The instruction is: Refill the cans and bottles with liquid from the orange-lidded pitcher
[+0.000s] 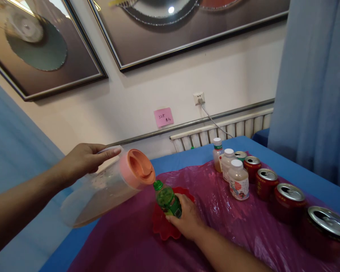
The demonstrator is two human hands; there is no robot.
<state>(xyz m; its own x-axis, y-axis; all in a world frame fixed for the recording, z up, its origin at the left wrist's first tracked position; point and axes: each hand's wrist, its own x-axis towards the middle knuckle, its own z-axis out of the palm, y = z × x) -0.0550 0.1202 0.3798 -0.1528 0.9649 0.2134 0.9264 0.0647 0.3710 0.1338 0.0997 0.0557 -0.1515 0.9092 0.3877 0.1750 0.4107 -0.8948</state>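
Note:
My left hand (83,160) is closed round the handle of a clear plastic pitcher (107,189) with an orange lid (140,168). The pitcher is tilted far over to the right, and some liquid lies along its lower side. Its lid sits right at the mouth of a small green bottle (167,198); whether the two touch I cannot tell. My right hand (188,217) grips that bottle, which leans toward the pitcher. Under the bottle is a red bowl with a wavy rim (166,230).
At the right, several opened red cans (268,185) stand in a row beside white-capped bottles (238,181). Purple plastic sheeting (124,241) covers part of the blue table (306,170). Behind it are a radiator (212,132), a wall socket (199,98) with a cord, and a blue curtain (314,94).

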